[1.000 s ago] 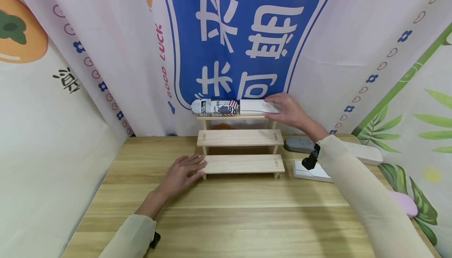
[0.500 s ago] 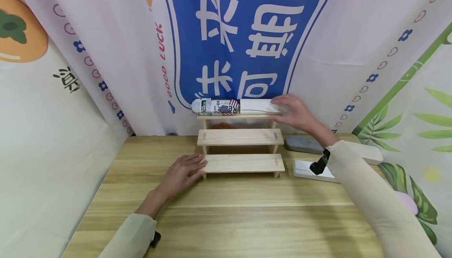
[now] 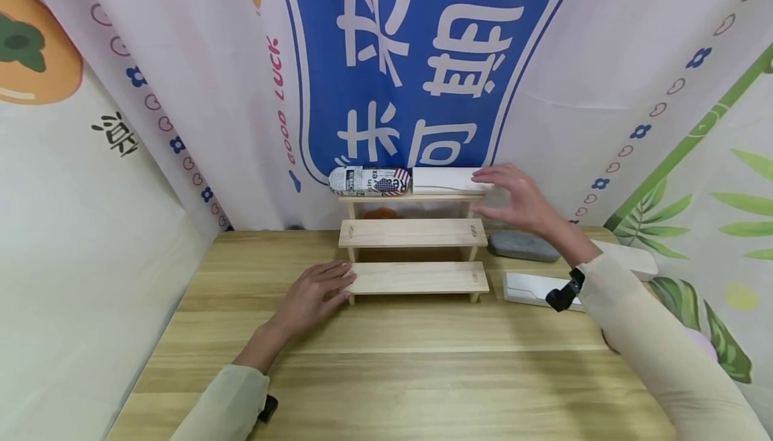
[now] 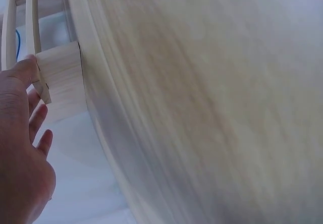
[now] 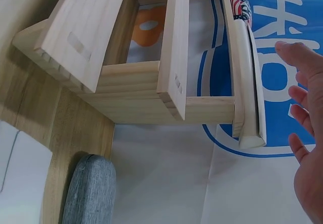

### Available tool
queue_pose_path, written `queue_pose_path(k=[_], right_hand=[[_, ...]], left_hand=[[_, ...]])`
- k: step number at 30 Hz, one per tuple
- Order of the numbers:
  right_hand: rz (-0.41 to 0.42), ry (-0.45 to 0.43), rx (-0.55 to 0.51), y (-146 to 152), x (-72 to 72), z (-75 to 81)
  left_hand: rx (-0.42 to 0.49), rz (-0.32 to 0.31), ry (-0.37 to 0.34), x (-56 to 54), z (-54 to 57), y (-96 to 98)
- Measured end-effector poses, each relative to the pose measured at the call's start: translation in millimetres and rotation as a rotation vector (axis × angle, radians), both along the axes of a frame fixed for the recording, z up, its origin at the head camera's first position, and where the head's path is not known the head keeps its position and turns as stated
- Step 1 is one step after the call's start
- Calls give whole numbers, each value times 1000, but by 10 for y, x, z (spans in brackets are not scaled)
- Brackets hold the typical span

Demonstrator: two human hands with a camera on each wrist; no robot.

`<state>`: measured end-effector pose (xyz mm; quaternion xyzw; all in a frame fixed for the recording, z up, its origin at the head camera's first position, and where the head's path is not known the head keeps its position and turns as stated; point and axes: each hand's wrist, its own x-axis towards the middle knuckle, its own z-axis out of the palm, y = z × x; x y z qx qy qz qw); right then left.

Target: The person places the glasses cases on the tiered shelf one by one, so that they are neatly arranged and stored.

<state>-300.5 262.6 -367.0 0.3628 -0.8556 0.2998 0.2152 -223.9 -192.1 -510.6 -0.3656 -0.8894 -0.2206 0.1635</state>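
A three-step wooden shelf (image 3: 417,233) stands at the back of the table. On its top step lie an oblong, rounded case with newspaper and flag print (image 3: 370,182) and, to its right, a long white case (image 3: 449,180), much like glasses cases. My left hand (image 3: 311,295) holds the left end of the lowest step; in the left wrist view, thumb and finger lie on opposite sides of that board's end. My right hand (image 3: 521,201) is beside the white case's right end, fingers spread and holding nothing. The right wrist view shows a gap between hand and white case (image 5: 254,135).
Right of the shelf lie a grey oblong case (image 3: 523,245), a flat white case (image 3: 531,288) and another pale case (image 3: 631,260), partly hidden by my right sleeve. A printed curtain (image 3: 235,92) hangs directly behind the shelf. Something pink shows at the table's right edge.
My right hand has let go of the white case and drawn away to the right, its fingers spreading. The case stays on the top step. My left hand has stayed put.
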Motion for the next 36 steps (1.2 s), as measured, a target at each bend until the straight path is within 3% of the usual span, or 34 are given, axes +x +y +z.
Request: queue_pose_path(k=[17, 36], right_hand=[[-60, 7, 6, 340, 234, -133], [-160, -163, 39, 693, 492, -441]], left_hand=[[17, 27, -19, 31, 32, 28], [-8, 48, -27, 11, 11, 34]])
